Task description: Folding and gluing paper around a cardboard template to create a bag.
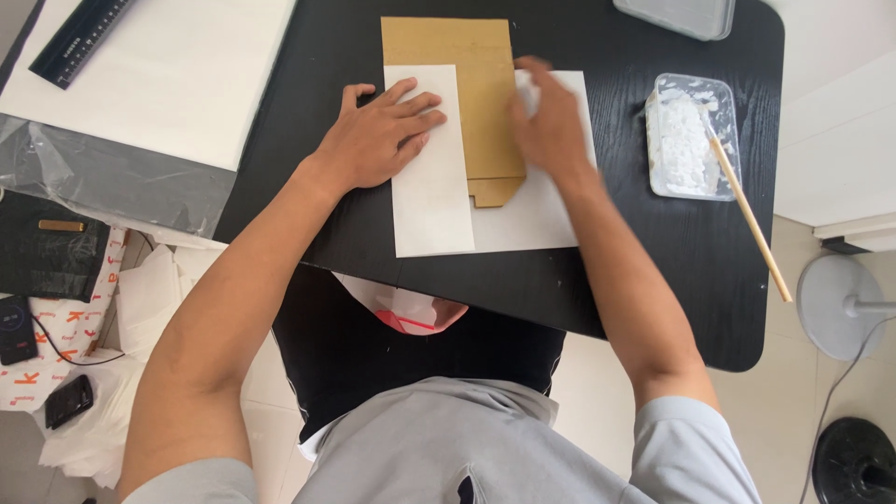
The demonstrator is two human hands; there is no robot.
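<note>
1. Brown cardboard piece point(478, 93) lies flat at the far middle of the black table point(653, 271), with a white sheet point(537, 210) under it and a white paper strip point(431, 187) folded or laid over its left part. The cardboard's notched near end shows between the two whites.
2. Table is dark wood-grain; pale tiled floor below. To the right, a clear tray of white paste point(689, 135) with a wooden stick point(751, 219) resting in it; another clear container point(677, 14) is cut off at the far edge.
3. Far left: a white board point(177, 65) with a black ruler point(79, 37), partly out of frame. Floor at left holds papers and small dark devices, hard to make out.
4. Right hand point(551, 121) is blurred; finger detail unclear.
5. Left hand point(381, 135) lies flat, fingers spread, pressing the strip. The right hand rests palm-down on the cardboard's right edge, gripping nothing. Hands near, not touching.
</note>
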